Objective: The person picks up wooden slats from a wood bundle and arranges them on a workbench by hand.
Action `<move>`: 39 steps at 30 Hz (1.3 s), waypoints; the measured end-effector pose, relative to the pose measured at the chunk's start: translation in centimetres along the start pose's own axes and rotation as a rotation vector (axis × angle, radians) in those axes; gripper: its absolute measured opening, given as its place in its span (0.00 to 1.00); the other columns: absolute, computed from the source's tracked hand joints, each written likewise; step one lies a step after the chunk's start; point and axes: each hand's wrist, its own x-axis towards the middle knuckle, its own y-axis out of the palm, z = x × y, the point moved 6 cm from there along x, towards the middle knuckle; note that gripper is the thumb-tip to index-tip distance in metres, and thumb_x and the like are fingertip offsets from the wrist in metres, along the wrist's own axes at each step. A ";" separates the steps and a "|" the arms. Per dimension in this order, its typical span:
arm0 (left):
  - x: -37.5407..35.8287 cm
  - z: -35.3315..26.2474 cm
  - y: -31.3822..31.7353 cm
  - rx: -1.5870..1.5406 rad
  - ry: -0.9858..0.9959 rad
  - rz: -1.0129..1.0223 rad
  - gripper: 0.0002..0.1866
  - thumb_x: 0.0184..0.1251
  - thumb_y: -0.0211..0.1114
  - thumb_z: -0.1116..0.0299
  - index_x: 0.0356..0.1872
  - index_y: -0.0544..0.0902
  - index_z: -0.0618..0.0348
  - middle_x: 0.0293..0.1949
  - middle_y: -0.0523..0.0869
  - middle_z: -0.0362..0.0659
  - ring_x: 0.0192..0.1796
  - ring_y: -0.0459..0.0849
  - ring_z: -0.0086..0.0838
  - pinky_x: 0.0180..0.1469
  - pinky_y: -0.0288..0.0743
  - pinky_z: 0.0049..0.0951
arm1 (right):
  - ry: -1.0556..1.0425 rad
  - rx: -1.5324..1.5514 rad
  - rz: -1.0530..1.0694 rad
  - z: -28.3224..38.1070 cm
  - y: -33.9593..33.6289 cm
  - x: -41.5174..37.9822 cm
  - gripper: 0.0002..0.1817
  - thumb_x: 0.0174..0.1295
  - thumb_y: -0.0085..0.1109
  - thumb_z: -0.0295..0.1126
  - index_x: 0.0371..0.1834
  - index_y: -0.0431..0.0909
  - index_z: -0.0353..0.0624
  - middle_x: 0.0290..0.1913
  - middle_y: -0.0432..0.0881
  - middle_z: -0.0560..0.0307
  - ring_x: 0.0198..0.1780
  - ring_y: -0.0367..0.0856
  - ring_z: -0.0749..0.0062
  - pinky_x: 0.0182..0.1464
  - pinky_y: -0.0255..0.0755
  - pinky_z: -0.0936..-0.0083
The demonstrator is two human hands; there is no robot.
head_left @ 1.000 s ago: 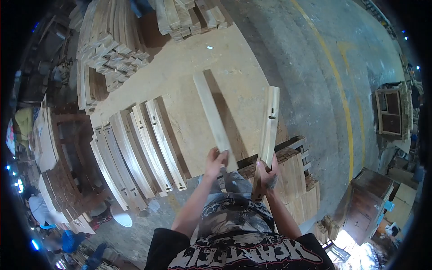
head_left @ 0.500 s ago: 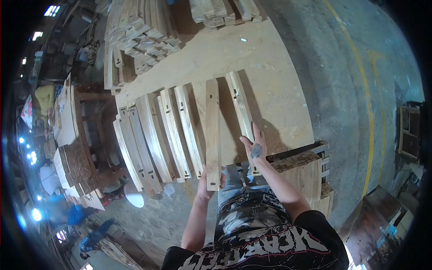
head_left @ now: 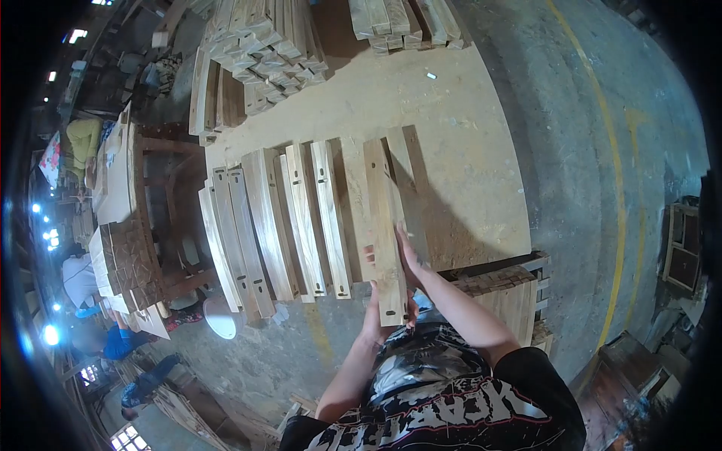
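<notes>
A wooden bar [head_left: 384, 229] with slotted holes near both ends lies lengthwise before me, its near end over the table's front edge. My left hand [head_left: 373, 319] is closed around that near end from the left, with fingertips showing on its right side. Farther up, my right hand [head_left: 409, 259] grips the bar from the right; fingertips also show along its left side. A second bar [head_left: 398, 150] sits close against its right side, mostly hidden behind it and my right hand. To the left, several similar slotted bars [head_left: 329, 218] lie side by side on the table [head_left: 466, 165].
Stacked wooden bars [head_left: 263, 45] stand at the table's far left, with another stack [head_left: 406, 26] at the far edge. A small white object [head_left: 431, 75] lies near it. Below the right edge is a pile of timber [head_left: 496, 301]. Co-workers [head_left: 128, 338] are at the left.
My right hand has brought the right-hand bar leftward against the one in my left hand. The held bar has shifted slightly right, and the view has moved a little.
</notes>
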 end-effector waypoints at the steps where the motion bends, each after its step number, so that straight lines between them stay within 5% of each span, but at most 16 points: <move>1: 0.0 -0.2 -0.3 0.071 0.019 0.038 0.49 0.71 0.25 0.23 0.51 0.77 0.63 0.33 0.85 0.54 0.31 0.84 0.39 0.34 0.79 0.34 | 0.008 -0.035 -0.025 -0.1 0.3 0.1 0.50 0.69 0.26 0.77 0.72 0.70 0.45 0.47 0.85 0.48 0.47 0.83 0.64 0.52 0.79 0.69; 4: -0.4 -1.1 -1.1 0.213 0.097 -0.080 0.46 0.74 0.27 0.26 0.56 0.76 0.62 0.39 0.86 0.52 0.34 0.86 0.37 0.38 0.81 0.36 | 0.015 0.014 -0.095 -1.9 -1.1 1.0 0.50 0.68 0.28 0.77 0.73 0.70 0.44 0.42 0.85 0.51 0.42 0.83 0.66 0.48 0.80 0.68; 7: -0.5 -1.1 -2.4 0.256 0.102 -0.182 0.42 0.77 0.31 0.30 0.60 0.74 0.61 0.44 0.86 0.49 0.38 0.87 0.35 0.41 0.82 0.36 | -0.035 -0.061 -0.112 -3.2 -2.6 1.7 0.47 0.69 0.28 0.77 0.61 0.79 0.46 0.45 0.86 0.52 0.47 0.84 0.69 0.53 0.77 0.68; 13: -0.6 -1.2 -3.5 0.310 0.108 -0.180 0.32 0.81 0.44 0.39 0.59 0.75 0.61 0.42 0.86 0.48 0.39 0.87 0.34 0.42 0.82 0.35 | 0.034 -0.247 -0.352 -4.4 -4.6 2.4 0.48 0.70 0.30 0.76 0.64 0.79 0.44 0.53 0.86 0.52 0.54 0.82 0.67 0.61 0.71 0.70; 18: -0.2 -1.4 -7.0 0.390 0.117 -0.199 0.28 0.80 0.53 0.45 0.58 0.76 0.64 0.38 0.86 0.48 0.34 0.87 0.34 0.39 0.83 0.34 | -0.575 -0.827 -0.659 1.6 -2.1 -2.4 0.33 0.71 0.59 0.52 0.70 0.70 0.39 0.55 0.77 0.45 0.55 0.78 0.56 0.63 0.68 0.60; 19: 0.2 -1.4 -8.1 0.433 0.149 -0.212 0.27 0.80 0.53 0.45 0.57 0.76 0.64 0.37 0.86 0.48 0.34 0.87 0.34 0.38 0.83 0.34 | -0.792 -1.166 -0.770 3.3 -1.6 -4.5 0.36 0.63 0.70 0.41 0.71 0.67 0.41 0.52 0.76 0.45 0.55 0.75 0.54 0.63 0.67 0.57; 22: 0.0 -2.4 -8.0 0.439 0.133 -0.240 0.28 0.80 0.54 0.45 0.56 0.77 0.64 0.35 0.86 0.47 0.34 0.87 0.33 0.38 0.84 0.34 | -0.786 -1.612 -1.115 3.1 -1.8 -7.9 0.43 0.57 0.74 0.42 0.73 0.62 0.44 0.55 0.73 0.41 0.57 0.75 0.46 0.61 0.69 0.56; 23: -0.2 -2.5 -7.7 0.419 0.107 -0.246 0.28 0.80 0.54 0.45 0.55 0.77 0.64 0.35 0.86 0.47 0.34 0.87 0.33 0.38 0.84 0.33 | -0.627 -1.642 -1.147 1.9 -3.4 -7.7 0.47 0.54 0.76 0.42 0.76 0.58 0.46 0.56 0.72 0.40 0.58 0.75 0.44 0.61 0.71 0.56; 27: 0.6 -1.8 -8.5 0.357 0.075 -0.166 0.33 0.78 0.48 0.37 0.56 0.77 0.63 0.36 0.86 0.47 0.34 0.87 0.33 0.38 0.83 0.33 | -0.442 -1.436 -0.937 -0.8 -7.6 -7.3 0.48 0.57 0.75 0.40 0.77 0.56 0.41 0.64 0.72 0.39 0.63 0.75 0.46 0.62 0.73 0.56; 30: 0.7 -1.1 -9.0 0.304 0.025 -0.120 0.37 0.78 0.44 0.33 0.56 0.77 0.62 0.37 0.86 0.47 0.34 0.87 0.34 0.39 0.83 0.34 | -0.444 -0.788 -0.685 -3.1 -10.5 -7.2 0.42 0.63 0.72 0.40 0.77 0.59 0.42 0.67 0.74 0.45 0.67 0.74 0.59 0.66 0.70 0.62; 31: 0.7 -1.0 -8.8 0.280 0.023 -0.112 0.37 0.78 0.43 0.33 0.56 0.77 0.62 0.36 0.86 0.47 0.35 0.87 0.34 0.39 0.83 0.34 | -0.519 -0.884 -0.736 -3.1 -10.1 -8.1 0.38 0.68 0.67 0.42 0.77 0.63 0.42 0.66 0.76 0.51 0.66 0.74 0.68 0.67 0.69 0.66; 34: 1.0 -0.7 -8.4 0.227 0.027 -0.071 0.37 0.78 0.41 0.33 0.56 0.77 0.61 0.37 0.86 0.47 0.36 0.88 0.35 0.41 0.83 0.36 | -0.346 -0.464 -0.475 -3.1 -7.7 -9.6 0.35 0.71 0.63 0.47 0.76 0.66 0.41 0.65 0.78 0.54 0.66 0.75 0.68 0.68 0.68 0.67; 35: 1.0 -0.5 -8.4 0.214 0.027 -0.057 0.37 0.78 0.41 0.33 0.56 0.77 0.61 0.37 0.86 0.48 0.37 0.88 0.35 0.42 0.84 0.37 | -0.323 -0.378 -0.455 -4.1 -8.5 -9.4 0.29 0.75 0.56 0.45 0.73 0.69 0.42 0.61 0.81 0.55 0.66 0.75 0.70 0.69 0.65 0.71; 39: 1.0 -0.4 -8.1 0.197 -0.004 -0.052 0.40 0.77 0.38 0.30 0.59 0.76 0.61 0.38 0.86 0.48 0.39 0.88 0.37 0.44 0.83 0.39 | -0.267 -0.114 -0.420 -6.7 -9.5 -9.7 0.29 0.78 0.51 0.50 0.72 0.69 0.41 0.60 0.82 0.55 0.63 0.76 0.75 0.67 0.66 0.72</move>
